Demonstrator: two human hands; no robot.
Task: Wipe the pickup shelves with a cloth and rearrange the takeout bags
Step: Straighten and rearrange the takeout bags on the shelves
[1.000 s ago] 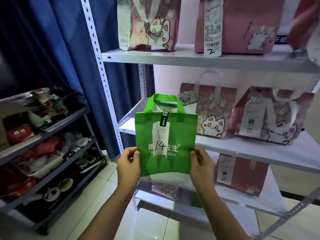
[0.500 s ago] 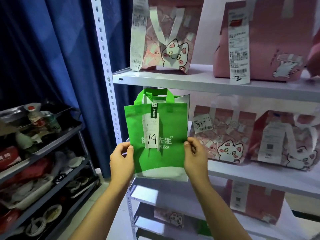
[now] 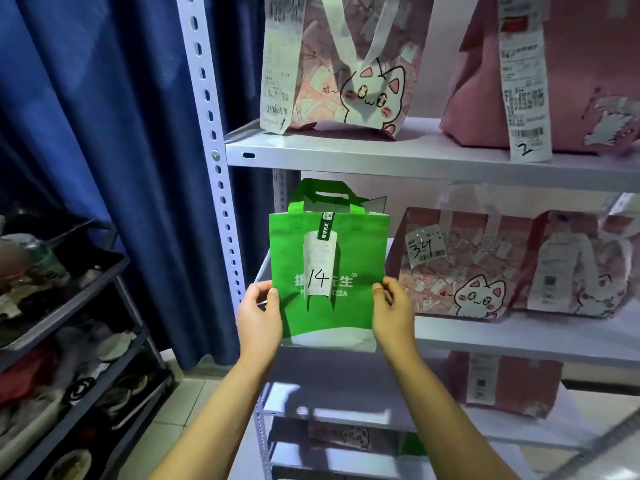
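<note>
We see only two bare forearms and two hands. The left hand [image 3: 259,315] and the right hand [image 3: 394,313] wear no gloves, no rings and no watch. We find no sleeve on either forearm as far as the bottom edge. The fingernails are short and plain. We see no marks on them.

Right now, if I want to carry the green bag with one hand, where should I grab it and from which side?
Take the green bag by its handles, coming from above. They stand upright and free over the bag's open top, just under the upper shelf. Both the left hand and right hand only pinch its lower side edges, probably a weaker hold.
</note>
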